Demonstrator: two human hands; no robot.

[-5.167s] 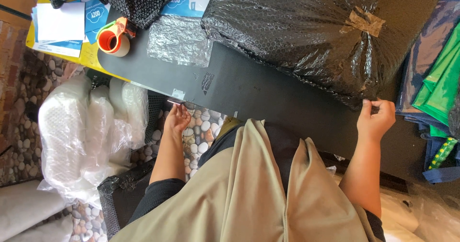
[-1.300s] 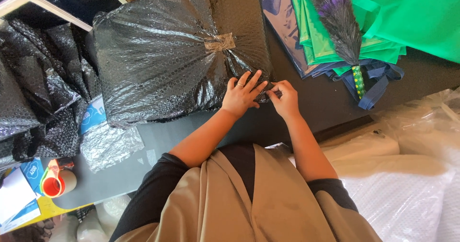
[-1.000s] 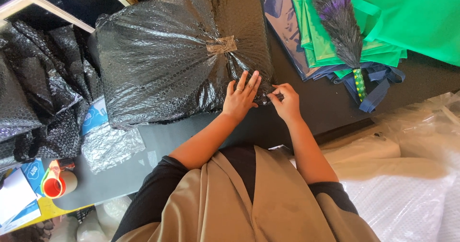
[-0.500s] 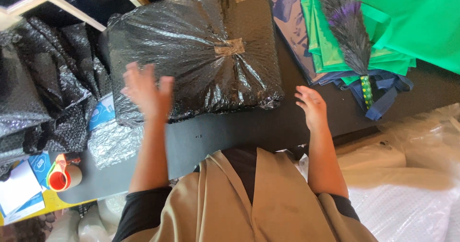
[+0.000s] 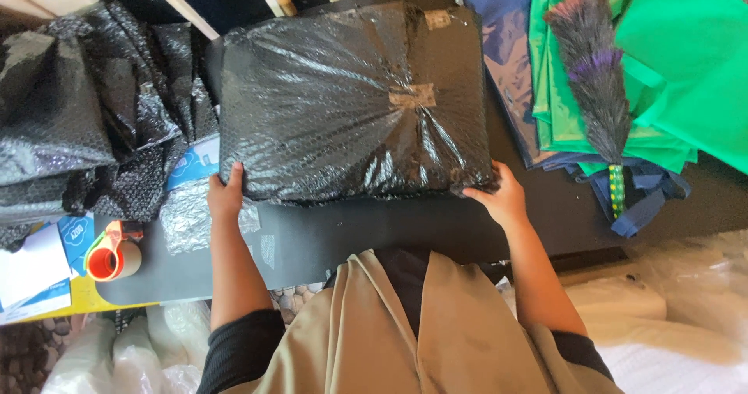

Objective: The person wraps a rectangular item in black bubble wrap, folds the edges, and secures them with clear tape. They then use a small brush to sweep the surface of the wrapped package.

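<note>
1. Head view, looking straight down: a large flat parcel wrapped in black bubble wrap [image 5: 354, 102] lies on the dark surface [image 5: 374, 234], its near edge just in front of the person's body.
2. Left hand [image 5: 225, 195] grips the near left corner, thumb on top and fingers tucked under the edge. Right hand [image 5: 502, 195] does the same at the near right corner — a 2-handed hold on opposite ends, which suits a wide, soft-wrapped thing that 1 hand could not steady.
3. The wrap is gathered toward the middle of the top face and pinned there by a piece of brown tape [image 5: 412, 95]; the creases fan out from that point, so the tape looks to be what keeps the covering shut.
4. To the left, loose black bubble wrap [image 5: 74, 129] is heaped against the parcel's side, with a scrap of clear bubble wrap [image 5: 191, 222] just beside the left hand.
5. An orange tape dispenser [image 5: 109, 255] sits near the surface's left end — within reach, apart from both hands.
6. To the right, folded green and blue bags [image 5: 662, 67] are stacked with a feather duster [image 5: 594, 67] on top, clear of the parcel.
</note>
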